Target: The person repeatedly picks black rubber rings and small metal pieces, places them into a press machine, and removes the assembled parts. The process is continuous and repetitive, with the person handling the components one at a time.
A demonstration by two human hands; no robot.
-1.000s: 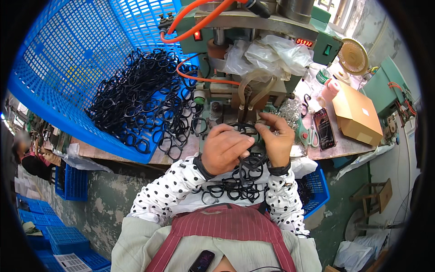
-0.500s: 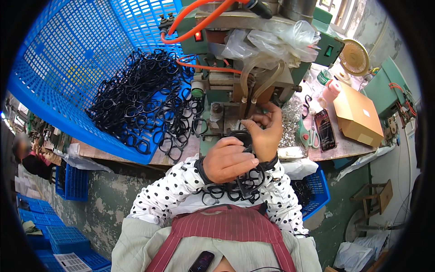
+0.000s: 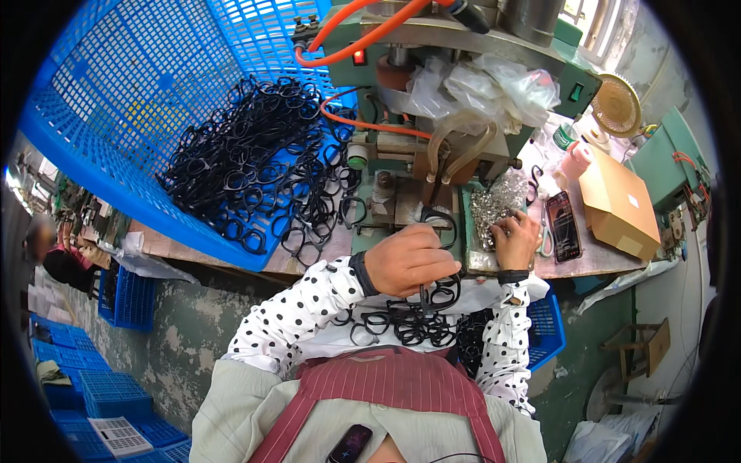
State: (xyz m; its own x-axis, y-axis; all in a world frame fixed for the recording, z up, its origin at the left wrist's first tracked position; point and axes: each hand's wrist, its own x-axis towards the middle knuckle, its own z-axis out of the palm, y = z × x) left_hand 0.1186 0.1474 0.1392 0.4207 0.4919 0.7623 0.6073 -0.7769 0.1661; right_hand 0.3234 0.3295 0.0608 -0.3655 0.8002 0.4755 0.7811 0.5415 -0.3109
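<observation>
My left hand, closed with its back upward, grips a black eyeglass frame at the front of a green press machine. One lens ring sticks up past its fingers, near the metal fixture under the press. My right hand has its fingers bent down into a tray of small shiny metal pieces. Its fingertips are together among the pieces, and whatever they pinch is too small to name. More black eyeglass frames lie on my lap, below my left hand.
A big blue basket at the left holds a heap of black frames, some spilling onto the table. Orange hoses loop above. A phone, scissors and a cardboard box lie at the right. Another person sits far left.
My right hand has left the press fixture and moved right into the tray of metal pieces. My left hand has shifted slightly right and up with the eyeglass frame.
</observation>
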